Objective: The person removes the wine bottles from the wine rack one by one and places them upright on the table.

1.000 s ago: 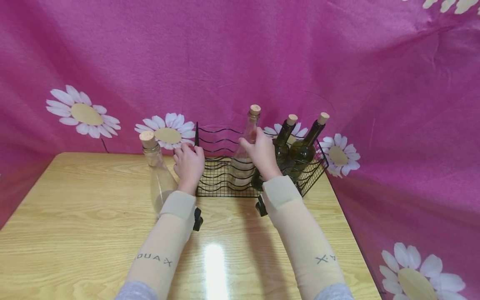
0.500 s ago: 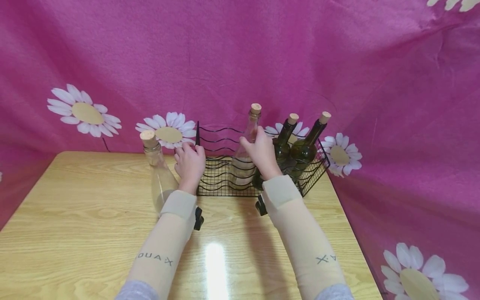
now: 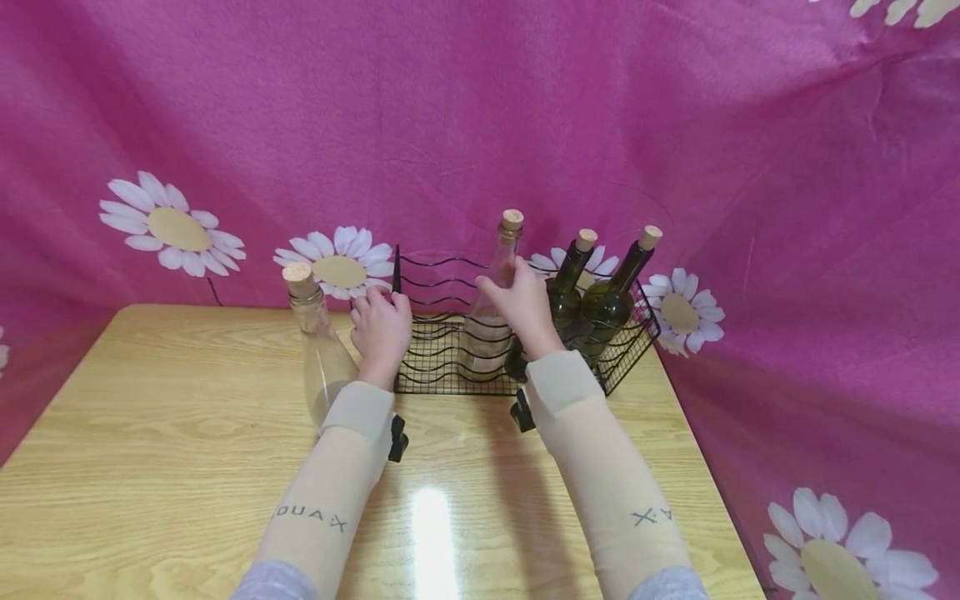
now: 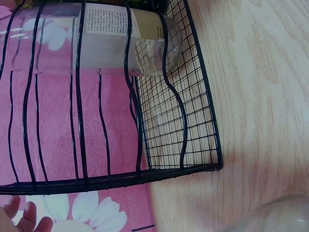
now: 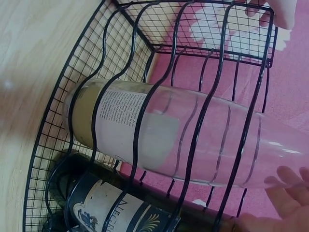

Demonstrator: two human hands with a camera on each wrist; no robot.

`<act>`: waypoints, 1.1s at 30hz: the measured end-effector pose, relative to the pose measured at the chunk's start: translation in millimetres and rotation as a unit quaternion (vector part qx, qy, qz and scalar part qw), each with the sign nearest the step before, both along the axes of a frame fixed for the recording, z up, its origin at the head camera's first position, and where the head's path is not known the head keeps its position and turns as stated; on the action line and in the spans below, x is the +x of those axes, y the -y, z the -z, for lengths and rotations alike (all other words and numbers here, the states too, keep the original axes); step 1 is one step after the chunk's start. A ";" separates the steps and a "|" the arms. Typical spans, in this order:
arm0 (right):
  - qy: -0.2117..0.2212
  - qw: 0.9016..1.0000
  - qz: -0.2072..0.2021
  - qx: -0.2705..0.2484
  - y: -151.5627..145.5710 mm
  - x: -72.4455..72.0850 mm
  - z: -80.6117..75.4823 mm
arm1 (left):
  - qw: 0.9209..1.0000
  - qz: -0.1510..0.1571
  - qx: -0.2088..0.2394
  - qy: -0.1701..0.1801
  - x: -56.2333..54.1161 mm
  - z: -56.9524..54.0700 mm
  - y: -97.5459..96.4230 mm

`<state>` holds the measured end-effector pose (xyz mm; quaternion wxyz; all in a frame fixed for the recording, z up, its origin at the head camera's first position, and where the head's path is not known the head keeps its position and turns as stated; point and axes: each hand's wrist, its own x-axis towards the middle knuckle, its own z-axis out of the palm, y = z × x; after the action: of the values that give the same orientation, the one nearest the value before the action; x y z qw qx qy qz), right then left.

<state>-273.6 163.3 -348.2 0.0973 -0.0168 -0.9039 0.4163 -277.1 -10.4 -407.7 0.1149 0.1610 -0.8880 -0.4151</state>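
Note:
My left hand [image 3: 382, 329] grips the left end of a black wire basket [image 3: 398, 271], fingers curled over its upper edge; in the right wrist view, part of that hand [image 5: 284, 12] shows at the basket's corner. A clear glass bottle [image 3: 506, 248] with a cork stands inside the basket. My right hand [image 3: 525, 310] holds this bottle around its upper part, thumb to the left; some fingers [image 5: 285, 193] show against the glass in the right wrist view. Right of it, two dark green corked bottles [image 3: 572, 271] lean in the basket, one label [image 5: 99, 205] visible.
Left of my left forearm, another clear corked bottle [image 3: 318, 354] stands on the wooden table [image 3: 172, 433], partly hidden by the arm. A pink cloth with daisies [image 3: 450, 125] hangs right behind the basket and along the right side.

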 end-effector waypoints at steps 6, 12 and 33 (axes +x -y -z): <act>-0.004 1.000 0.000 0.018 0.3 -0.8 1.0 | 1.000 -0.001 -0.004 0.000 -0.3 0.6 -0.2; 0.003 1.000 0.003 0.029 -0.8 0.1 -0.5 | 1.000 0.006 -0.010 0.002 -1.0 1.3 -0.4; -0.001 1.000 0.014 0.026 -0.1 0.3 0.8 | 1.000 0.005 -0.012 0.005 0.7 -0.9 0.7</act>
<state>-273.3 163.5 -349.0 0.1046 -0.0263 -0.9140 0.3911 -276.4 -11.2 -406.8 0.1104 0.1568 -0.8941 -0.4047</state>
